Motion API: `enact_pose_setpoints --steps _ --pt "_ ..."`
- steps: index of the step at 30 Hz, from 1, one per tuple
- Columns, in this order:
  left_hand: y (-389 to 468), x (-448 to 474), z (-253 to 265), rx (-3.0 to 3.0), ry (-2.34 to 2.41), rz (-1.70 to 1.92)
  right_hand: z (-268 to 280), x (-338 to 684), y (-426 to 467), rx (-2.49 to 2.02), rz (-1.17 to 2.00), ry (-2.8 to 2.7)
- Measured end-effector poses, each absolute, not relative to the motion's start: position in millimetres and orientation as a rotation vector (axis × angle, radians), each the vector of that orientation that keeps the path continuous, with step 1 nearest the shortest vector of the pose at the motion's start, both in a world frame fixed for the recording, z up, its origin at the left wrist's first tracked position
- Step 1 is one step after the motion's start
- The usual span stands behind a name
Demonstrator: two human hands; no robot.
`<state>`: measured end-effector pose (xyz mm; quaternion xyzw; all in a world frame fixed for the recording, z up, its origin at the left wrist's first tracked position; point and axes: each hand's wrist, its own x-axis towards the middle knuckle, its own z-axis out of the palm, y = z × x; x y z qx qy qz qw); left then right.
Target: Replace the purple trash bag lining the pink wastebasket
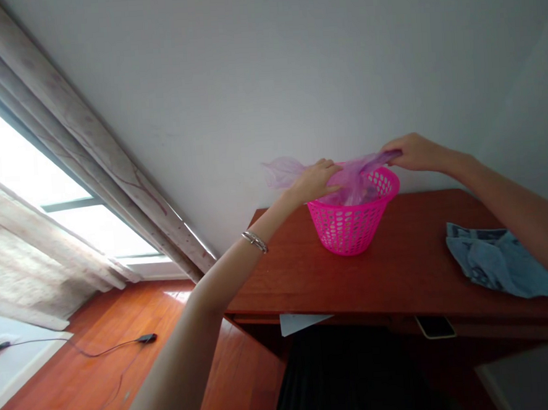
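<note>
A bright pink perforated plastic basket [350, 228] stands upright on a reddish-brown wooden table. A thin, see-through purple plastic bag [356, 178] lies bunched over its opening and partly inside. My left hand [316, 181] is at the basket's left rim, thumb and fingers on either side of the bag film. A loose flap of the bag spreads out to the left behind that hand. Above the right rim, my right hand [410, 152] pinches a twisted end of the bag, pulled out to the right. The basket's contents under the bag are hard to make out.
Folded blue denim [502, 259] lies on the table [297, 278] at the right. A phone [434, 326] and a white sheet [304, 322] show below the front edge. On the floor at left is a black adapter [147, 338] with its cord; curtains [88, 130] hang by the window.
</note>
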<state>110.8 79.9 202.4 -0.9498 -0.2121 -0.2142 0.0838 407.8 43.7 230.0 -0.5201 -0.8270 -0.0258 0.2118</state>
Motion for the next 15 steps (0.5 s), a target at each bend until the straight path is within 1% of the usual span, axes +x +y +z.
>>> enact_pose_setpoints --steps 2,4,6,8,13,15 --pt "88 120 194 -2.847 -0.749 -0.687 238 400 41 -1.378 0.068 -2.151" --pt "95 126 191 -2.861 -0.862 -0.842 246 390 37 -1.283 0.29 -1.965" --pt "101 131 195 -2.899 -0.963 -0.994 254 381 34 -1.192 0.496 -1.785" --pt "103 133 202 -2.968 -1.038 -1.115 260 375 34 -1.107 0.63 -1.668" --pt "102 130 220 -3.068 -1.116 -1.663 256 380 42 -0.912 1.011 -1.506" --pt "99 126 224 -3.084 -1.07 -1.848 247 383 46 -0.899 1.122 -1.552"
